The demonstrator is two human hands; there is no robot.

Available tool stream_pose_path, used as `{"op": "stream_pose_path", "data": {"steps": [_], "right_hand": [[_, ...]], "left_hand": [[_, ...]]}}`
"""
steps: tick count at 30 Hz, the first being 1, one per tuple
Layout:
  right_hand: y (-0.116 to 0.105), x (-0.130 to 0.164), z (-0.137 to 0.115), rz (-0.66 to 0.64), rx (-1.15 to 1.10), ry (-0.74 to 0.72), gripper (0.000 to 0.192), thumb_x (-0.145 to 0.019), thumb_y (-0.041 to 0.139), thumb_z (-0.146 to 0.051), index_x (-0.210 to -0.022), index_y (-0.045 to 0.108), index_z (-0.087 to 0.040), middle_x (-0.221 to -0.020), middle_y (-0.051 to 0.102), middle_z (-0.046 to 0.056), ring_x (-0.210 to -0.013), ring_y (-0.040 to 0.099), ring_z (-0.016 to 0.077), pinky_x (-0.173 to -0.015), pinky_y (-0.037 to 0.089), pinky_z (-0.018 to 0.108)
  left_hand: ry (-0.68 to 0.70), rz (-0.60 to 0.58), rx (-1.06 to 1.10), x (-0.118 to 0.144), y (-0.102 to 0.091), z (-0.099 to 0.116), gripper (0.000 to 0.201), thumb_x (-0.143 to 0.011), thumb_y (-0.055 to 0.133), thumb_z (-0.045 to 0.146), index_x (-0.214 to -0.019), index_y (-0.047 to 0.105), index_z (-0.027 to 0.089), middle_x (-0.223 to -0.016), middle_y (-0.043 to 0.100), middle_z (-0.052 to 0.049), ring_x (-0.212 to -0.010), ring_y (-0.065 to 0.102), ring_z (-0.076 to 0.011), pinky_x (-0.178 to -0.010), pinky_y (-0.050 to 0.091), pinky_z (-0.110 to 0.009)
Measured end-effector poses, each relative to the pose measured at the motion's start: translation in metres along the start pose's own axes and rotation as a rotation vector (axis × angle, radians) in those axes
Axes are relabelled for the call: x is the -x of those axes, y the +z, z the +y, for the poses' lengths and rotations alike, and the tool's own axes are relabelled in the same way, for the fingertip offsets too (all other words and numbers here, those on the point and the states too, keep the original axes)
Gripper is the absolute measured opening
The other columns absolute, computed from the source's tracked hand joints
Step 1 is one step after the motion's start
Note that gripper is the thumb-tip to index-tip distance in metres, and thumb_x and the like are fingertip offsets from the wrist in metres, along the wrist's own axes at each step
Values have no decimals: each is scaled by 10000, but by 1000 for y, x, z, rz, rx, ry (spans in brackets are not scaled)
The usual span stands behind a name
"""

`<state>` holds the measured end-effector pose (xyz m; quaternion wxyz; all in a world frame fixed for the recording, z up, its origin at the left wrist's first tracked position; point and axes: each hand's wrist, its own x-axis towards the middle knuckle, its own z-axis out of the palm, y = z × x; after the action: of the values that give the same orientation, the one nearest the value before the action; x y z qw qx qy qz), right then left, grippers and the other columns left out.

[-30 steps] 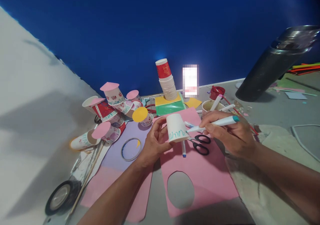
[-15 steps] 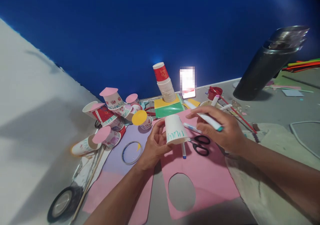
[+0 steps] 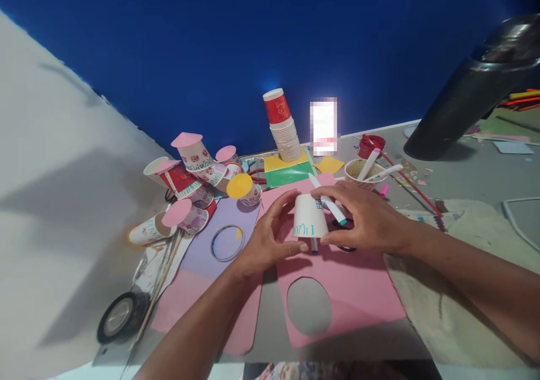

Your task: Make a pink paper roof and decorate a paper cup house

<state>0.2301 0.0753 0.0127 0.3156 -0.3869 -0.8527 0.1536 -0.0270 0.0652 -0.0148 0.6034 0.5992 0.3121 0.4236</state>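
Observation:
A white paper cup [image 3: 310, 214] with green pen strokes along its rim stands upside down in the air between my hands. My left hand [image 3: 272, 234] curves round its left side, thumb low near the rim. From the right, my right hand [image 3: 363, 217] touches the cup with its thumb and fingertips. That same hand also keeps a white marker [image 3: 331, 203] with a green end tucked among its fingers. Blue window-like lines show on the cup near the marker. Black-handled scissors [image 3: 346, 249] lie mostly hidden under my right hand. Below the cup pokes a blue-ended pen [image 3: 314, 246].
Pink paper [image 3: 354, 307] with a round hole lies underneath. Left stand decorated cups with paper roofs [image 3: 188, 139], a tape ring [image 3: 228, 243] and black tape [image 3: 117, 317]. Behind are stacked cups [image 3: 287, 138] and a lit phone [image 3: 324, 126]; right, a pen cup [image 3: 365, 172] and black bottle [image 3: 455, 99].
My right hand has moved left and down onto the cup, marker still in it. The cup has turned, bringing blue lines into sight. The view has tilted slightly.

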Motion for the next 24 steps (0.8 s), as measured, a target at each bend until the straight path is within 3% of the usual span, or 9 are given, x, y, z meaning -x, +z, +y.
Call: {"op": "stream_pose_path", "data": {"steps": [3,6,10,14,18,24], "right_hand": [[1,0,0,-33,-36,-12,740,-702,942,-335,-1377,659,-224,-1100,765,112,-891,693,287,-749,555,414],[-1,1,-2,64,-107,-90,721,-748,922,-337,-1403,636,-241,-1200,755,121,-947,710,291,-772,571,419],[-8,4,-13,228,-172,-281,243,-965,724,-211,-1200,703,-269,-905,776,28,-737,684,211,-680,523,365],[-14,6,-24,189,-259,-382,256,-1018,651,-155,-1225,734,-282,-837,799,12,-654,685,201,-641,533,375],[-12,9,-28,177,-298,-353,341,-1010,655,-154,-1284,728,-342,-836,811,0,-721,745,239,-641,578,396],[-9,11,-33,169,-322,-261,269,-983,663,-105,-1096,734,-338,-788,777,-16,-645,693,215,-616,555,394]], "left_hand": [[9,-13,-149,0,-4,-1,872,-701,1003,273,-1487,633,349,-1594,537,-97,-1491,514,-385,-1241,458,-546],[64,-17,-199,0,-6,-2,849,-709,994,276,-1479,644,354,-1531,567,-94,-1452,549,-374,-1223,482,-536],[106,34,-260,-1,-6,-2,800,-720,971,280,-1451,648,334,-1510,578,-97,-1398,592,-359,-1187,510,-527],[134,74,-314,-1,-4,-3,753,-721,935,237,-1412,644,298,-1480,587,-103,-1340,623,-344,-1154,521,-517],[113,85,-309,-1,-2,-2,716,-712,926,219,-1371,653,278,-1455,596,-107,-1313,635,-345,-1146,515,-516],[77,78,-312,1,0,1,717,-722,951,277,-1370,645,269,-1437,612,-119,-1291,645,-345,-1123,520,-521]]}}
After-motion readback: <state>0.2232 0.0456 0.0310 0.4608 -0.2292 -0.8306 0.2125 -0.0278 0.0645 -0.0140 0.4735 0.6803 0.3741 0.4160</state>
